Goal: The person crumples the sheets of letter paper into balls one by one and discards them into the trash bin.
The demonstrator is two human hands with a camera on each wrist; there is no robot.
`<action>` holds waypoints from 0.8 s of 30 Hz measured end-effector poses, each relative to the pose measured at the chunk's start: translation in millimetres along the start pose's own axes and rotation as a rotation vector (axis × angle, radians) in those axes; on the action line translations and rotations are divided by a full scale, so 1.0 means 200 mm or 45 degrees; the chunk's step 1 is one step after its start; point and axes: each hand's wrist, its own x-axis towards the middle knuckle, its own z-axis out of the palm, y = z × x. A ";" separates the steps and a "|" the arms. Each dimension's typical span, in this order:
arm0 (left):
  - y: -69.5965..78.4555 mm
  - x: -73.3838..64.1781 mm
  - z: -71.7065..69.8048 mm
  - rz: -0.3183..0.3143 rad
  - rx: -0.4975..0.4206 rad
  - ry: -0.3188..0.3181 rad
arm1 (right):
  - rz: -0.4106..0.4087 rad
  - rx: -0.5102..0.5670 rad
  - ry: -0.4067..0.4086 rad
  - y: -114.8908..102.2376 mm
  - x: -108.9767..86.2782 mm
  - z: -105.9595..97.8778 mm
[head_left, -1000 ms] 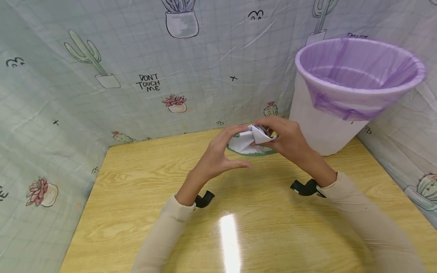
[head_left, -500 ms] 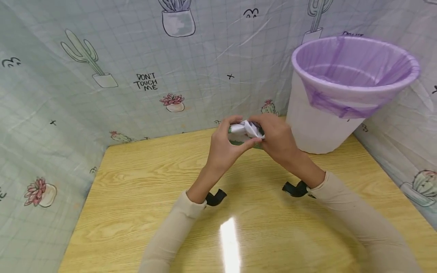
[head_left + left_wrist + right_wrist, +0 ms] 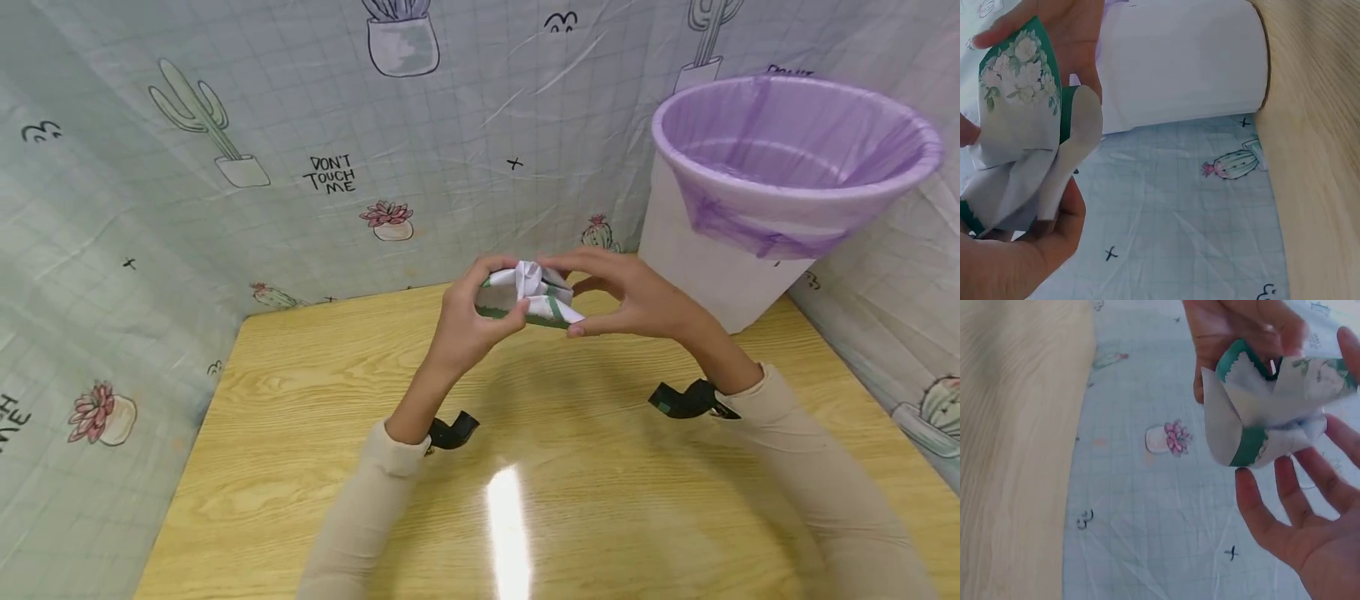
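Observation:
A folded, crumpled piece of white paper (image 3: pixel 542 287), with a green edge and a printed bunch of white roses, is held up above the table between both hands. My left hand (image 3: pixel 463 325) grips its left side, thumb in front and fingers over the top. Around the right side is my right hand (image 3: pixel 637 296), thumb at the lower front corner and fingers at the top edge. In the left wrist view the rose print on the paper (image 3: pixel 1022 81) shows as a pointed flap. The right wrist view shows the paper (image 3: pixel 1254 412) bulging with several overlapping folds.
A tall white bin (image 3: pixel 705 258) lined with a purple bag (image 3: pixel 787 142) stands at the back right. Behind the wooden table (image 3: pixel 315 392) hangs a sheet (image 3: pixel 450 150) printed with cacti. Black wrist mounts (image 3: pixel 682 400) stick out below both wrists.
The paper has been folded smaller and its creases turned. My left thumb has closed onto its front; my right hand has spread, its thumb now out at the lower corner.

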 end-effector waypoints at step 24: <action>-0.03 0.02 -0.05 0.009 -0.207 0.275 | -0.091 -0.347 0.446 -0.09 0.09 0.22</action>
